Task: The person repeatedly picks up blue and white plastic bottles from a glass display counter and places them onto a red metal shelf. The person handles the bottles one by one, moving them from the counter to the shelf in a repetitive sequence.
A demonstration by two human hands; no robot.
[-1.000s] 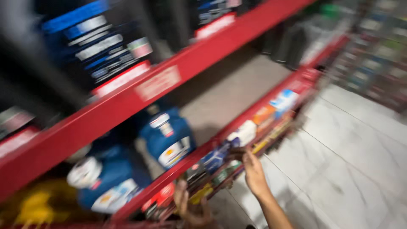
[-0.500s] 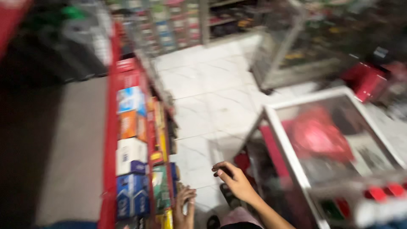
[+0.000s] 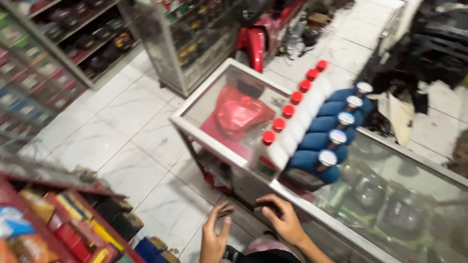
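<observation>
My right hand (image 3: 286, 223) is low in the view, at the near metal edge of a glass display counter (image 3: 209, 141). Its fingers curl around a small dark object (image 3: 266, 206); motion blur hides what the object is. My left hand (image 3: 214, 234) is just left of it over the tiled floor, fingers spread and holding nothing. On the counter top stands a row of white bottles with red caps (image 3: 287, 127), and beside it a row of blue bottles with white caps (image 3: 321, 139). A red bag (image 3: 239, 113) lies under the glass.
A red shelf (image 3: 29, 214) with colourful small boxes is at lower left. A tall glass cabinet (image 3: 195, 44) and a red motorbike (image 3: 253, 41) stand beyond the counter. More stocked shelves (image 3: 39, 73) line the far left. White floor tiles (image 3: 122, 131) lie between.
The view has swung right, from the red shelves to the glass counter. Both hands have stayed low in the view, the right one closing on the dark object near the counter edge.
</observation>
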